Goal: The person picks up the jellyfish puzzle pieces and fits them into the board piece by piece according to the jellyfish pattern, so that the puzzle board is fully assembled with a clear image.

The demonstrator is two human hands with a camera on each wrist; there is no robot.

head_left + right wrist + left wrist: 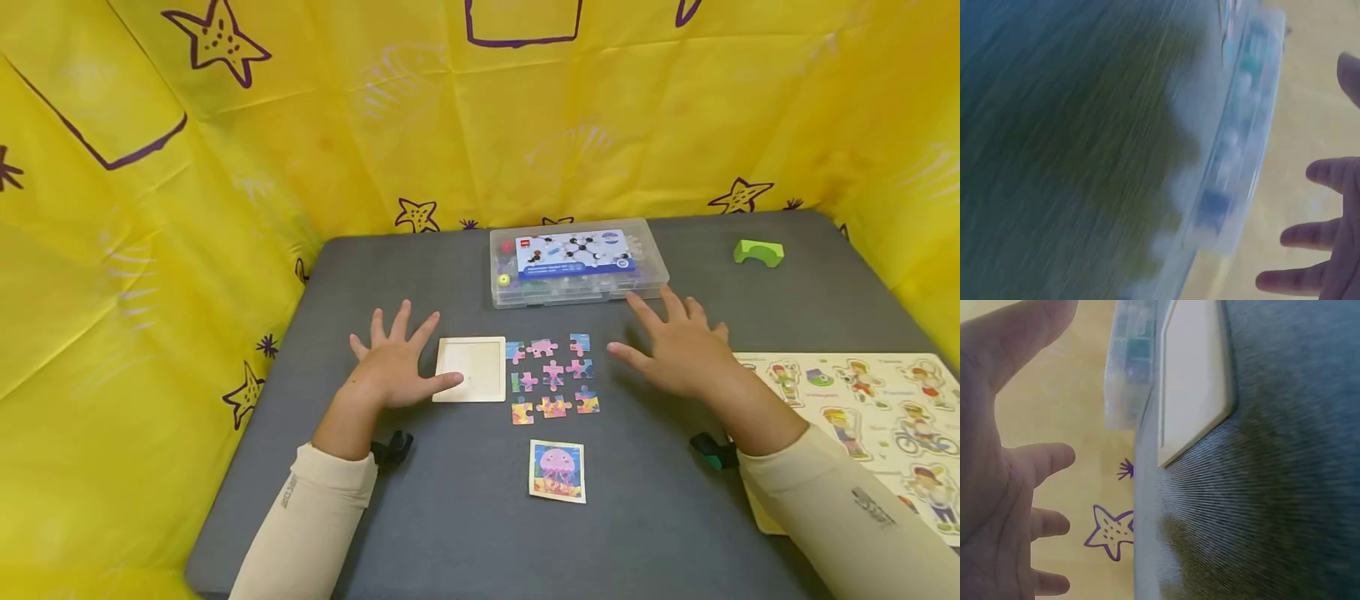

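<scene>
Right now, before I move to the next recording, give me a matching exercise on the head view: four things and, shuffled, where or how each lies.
Things:
1. Wooden tray
2. Puzzle pieces
3. Jellyfish card
4. Green block

Places or states:
A. Lowest of the four in the view
B. Right of the clear plastic case
C. Partly covered by the thumb of the left hand
D. Loose, in three rows

Pairs: 1-C, 2-D, 3-A, 4-B
</scene>
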